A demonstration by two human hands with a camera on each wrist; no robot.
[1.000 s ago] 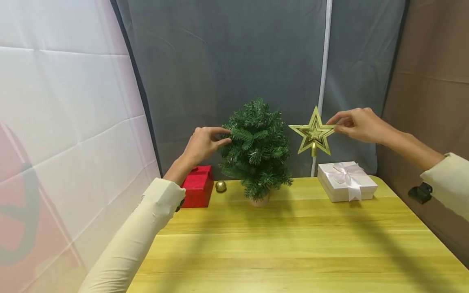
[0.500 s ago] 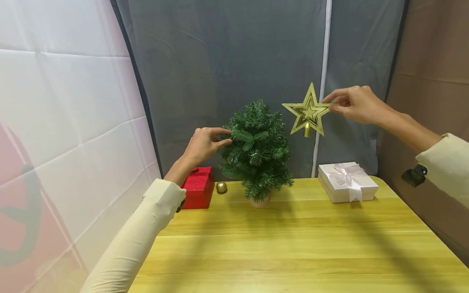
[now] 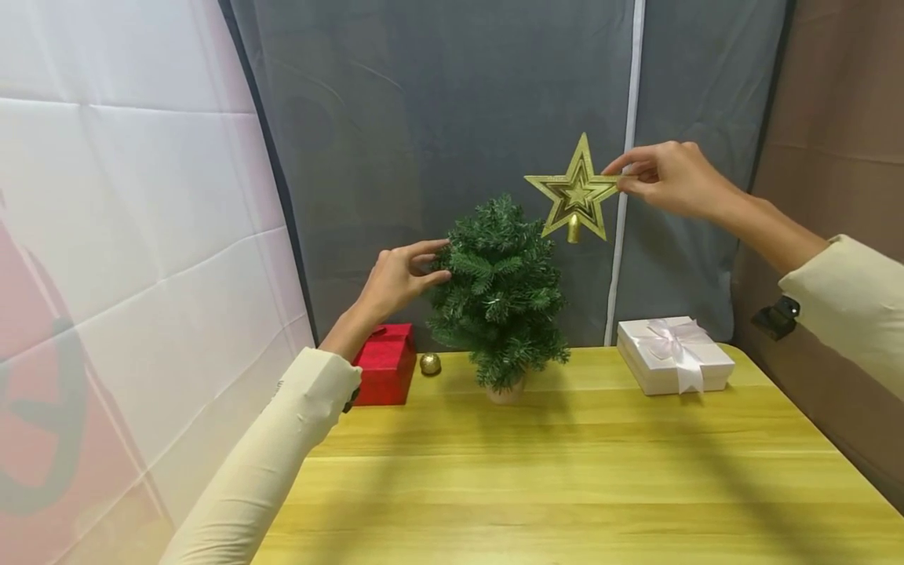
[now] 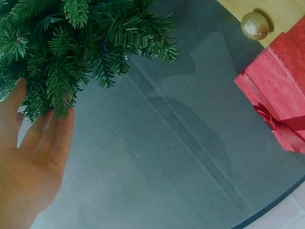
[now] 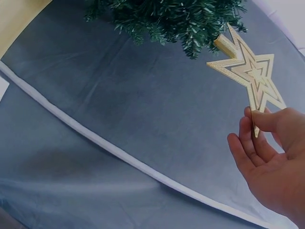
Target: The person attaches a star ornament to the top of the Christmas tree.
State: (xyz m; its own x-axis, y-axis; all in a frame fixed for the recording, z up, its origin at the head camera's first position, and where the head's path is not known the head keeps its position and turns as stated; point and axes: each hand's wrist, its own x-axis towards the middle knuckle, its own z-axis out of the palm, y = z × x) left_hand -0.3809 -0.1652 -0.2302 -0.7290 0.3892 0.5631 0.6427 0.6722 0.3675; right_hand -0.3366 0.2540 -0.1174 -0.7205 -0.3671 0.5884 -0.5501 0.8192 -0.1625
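A small green artificial Christmas tree (image 3: 503,290) stands upright on the table in a light round base (image 3: 504,391). At its left side is my left hand (image 3: 395,278), fingers nearly straight and thumb spread apart, with fingertips at the outer needles. In the left wrist view some fingertips (image 4: 61,114) reach in behind a sprig. My right hand (image 3: 678,180) pinches one point of a gold star tree topper (image 3: 577,192) between thumb and fingers. The star hangs in the air right of the treetop, upright, its tubular socket (image 3: 574,229) pointing down.
On the table (image 3: 537,479), a red gift box (image 3: 387,365) stands left of the tree, partly behind my left forearm. A gold ball ornament (image 3: 430,364) lies between them. A white gift box (image 3: 674,355) with a ribbon bow sits at the right. Grey fabric (image 3: 452,102) hangs behind.
My right hand has raised the star topper and carried it left, from beside the tree to above and right of its top. My left hand has stayed at the tree's side.
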